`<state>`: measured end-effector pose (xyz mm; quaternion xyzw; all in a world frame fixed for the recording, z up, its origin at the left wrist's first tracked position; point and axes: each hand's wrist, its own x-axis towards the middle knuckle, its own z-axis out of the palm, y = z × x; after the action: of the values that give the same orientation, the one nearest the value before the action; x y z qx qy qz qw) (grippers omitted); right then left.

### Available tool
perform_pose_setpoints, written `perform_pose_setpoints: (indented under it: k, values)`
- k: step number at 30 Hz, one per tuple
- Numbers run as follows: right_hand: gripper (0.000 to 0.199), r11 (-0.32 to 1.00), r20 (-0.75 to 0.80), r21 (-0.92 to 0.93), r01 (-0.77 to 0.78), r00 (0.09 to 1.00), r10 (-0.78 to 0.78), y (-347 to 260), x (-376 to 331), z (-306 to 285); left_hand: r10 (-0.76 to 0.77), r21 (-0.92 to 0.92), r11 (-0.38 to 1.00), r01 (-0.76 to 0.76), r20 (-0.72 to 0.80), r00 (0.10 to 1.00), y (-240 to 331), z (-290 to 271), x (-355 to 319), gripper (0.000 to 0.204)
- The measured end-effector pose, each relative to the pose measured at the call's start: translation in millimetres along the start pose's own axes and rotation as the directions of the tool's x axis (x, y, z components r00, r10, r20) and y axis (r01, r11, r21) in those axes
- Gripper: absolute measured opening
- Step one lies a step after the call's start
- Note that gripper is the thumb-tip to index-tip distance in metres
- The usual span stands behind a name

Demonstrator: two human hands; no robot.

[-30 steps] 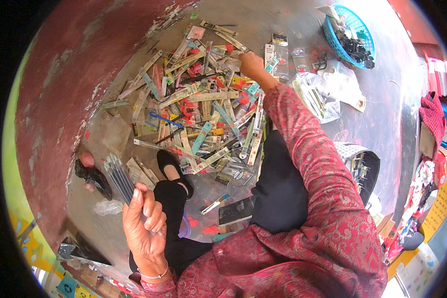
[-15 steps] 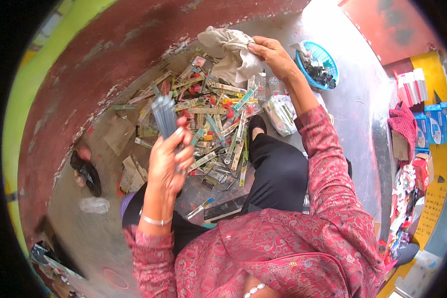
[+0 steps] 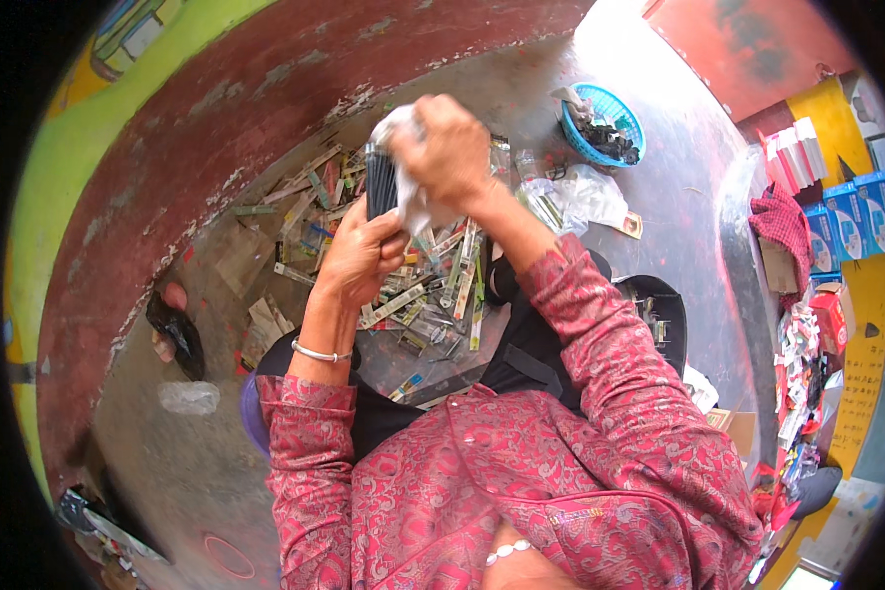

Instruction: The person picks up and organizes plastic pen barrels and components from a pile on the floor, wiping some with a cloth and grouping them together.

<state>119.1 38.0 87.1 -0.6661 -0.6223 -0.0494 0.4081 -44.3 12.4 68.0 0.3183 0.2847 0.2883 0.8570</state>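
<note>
My left hand (image 3: 354, 258) is closed round the lower end of a bundle of thin dark sticks (image 3: 381, 185), held upright in front of me. My right hand (image 3: 449, 155), a little smeared by motion, grips a crumpled white cloth (image 3: 415, 213). The cloth lies against the top and right side of the bundle and hides part of it. Whether the sticks are separate or joined at the base cannot be seen under my fingers. Below both hands, a heap of long narrow packages (image 3: 403, 313) in mixed colours covers the floor.
A blue plastic basket (image 3: 630, 110) holding dark scraps stands at the far right. Clear plastic bags (image 3: 592, 194) lie nearer. On the left are a black bag (image 3: 179, 336) and a crumpled clear bag (image 3: 189, 397). Blue boxes (image 3: 860, 221) line the right side. A red wall (image 3: 216, 128) curves behind.
My right hand has brought the cloth left and down onto the bundle. My left hand has shifted slightly up and right, with the sticks now upright beside the cloth.
</note>
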Motion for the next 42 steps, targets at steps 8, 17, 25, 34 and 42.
perform_pose_setpoints:
  k: [8,17,25,34,42]
  values:
    - [0.027,0.866,-0.019,0.493,-0.090,0.993,0.114,29.8,22.3,-37.3,-0.027,-0.024,0.999,0.025,-0.071,0.997,-0.5,7.2,4.4,0.032]
    - [0.023,0.948,-0.023,0.184,-0.260,0.963,0.269,36.8,19.5,-15.2,-0.054,0.150,0.987,0.049,0.030,0.998,-16.2,22.3,8.9,0.014]
    - [0.016,0.895,0.075,0.407,0.183,0.970,-0.233,29.0,11.3,-37.3,-0.022,0.163,0.986,0.029,-0.045,0.999,-11.1,17.2,13.3,0.012]
    - [0.013,0.679,0.116,0.563,-0.470,0.859,0.499,36.0,27.3,-10.4,0.127,0.434,0.898,-0.075,-0.093,0.988,-14.5,11.4,3.5,0.028]
    - [0.018,-0.282,0.692,0.720,-0.634,0.682,0.236,45.4,4.8,-15.3,0.182,-0.010,0.983,-0.182,0.082,0.980,0.1,16.5,-2.9,0.031]
